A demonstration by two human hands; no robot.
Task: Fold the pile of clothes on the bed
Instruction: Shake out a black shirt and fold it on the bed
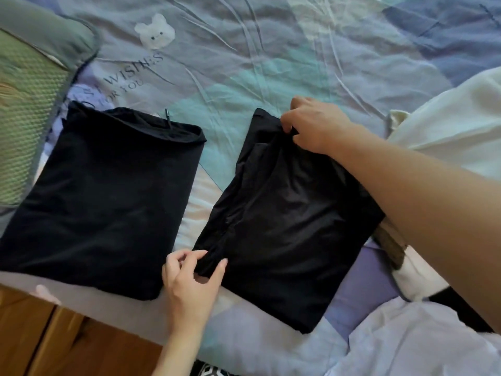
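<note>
Two hands pinch opposite edges of a half-folded black garment on the bed.

Head view: the black garment lies on the quilt, just right of a folded black piece. The left hand pinches its near-left edge; the right hand pinches its far edge. It looks light, limp and slightly slippery, so it is probably best held by its edges or corners.

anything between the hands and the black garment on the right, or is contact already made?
Nothing visible is in the way. The left hand pinches the near corner of the right black garment, and the right hand grips its far edge. The folded black garment lies apart to the left on the bedsheet.
</note>
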